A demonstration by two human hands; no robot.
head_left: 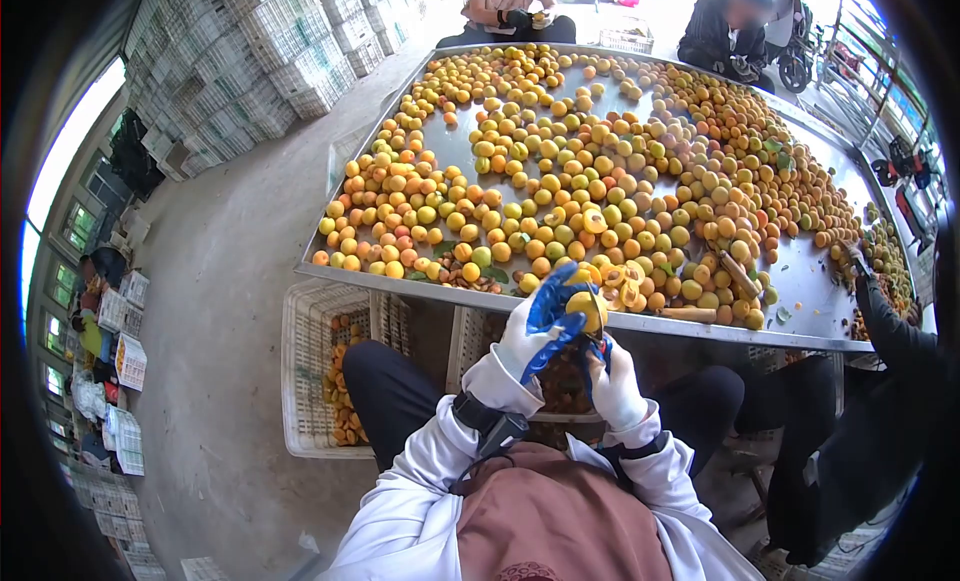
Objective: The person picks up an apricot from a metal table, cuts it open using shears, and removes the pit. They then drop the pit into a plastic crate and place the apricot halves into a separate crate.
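Note:
Just over the near edge of the metal table (440, 293), my left hand (540, 329), in a white and blue glove, grips a yellow apricot (586, 309). My right hand (618, 386), gloved the same way, is closed round a knife (598, 316), its blade against the fruit. Behind my hands lie cut apricot halves (625, 281) with bare flesh showing. Whole apricots (560, 181), yellow to orange with some greenish, cover much of the table.
By my left knee stands a white plastic crate (292, 381) holding apricot pieces. Two wooden handles (690, 315) lie near the table's front edge. A co-worker's arm (885, 316) reaches in at right; two people sit across the table. Stacked crates (250, 61) fill the back left.

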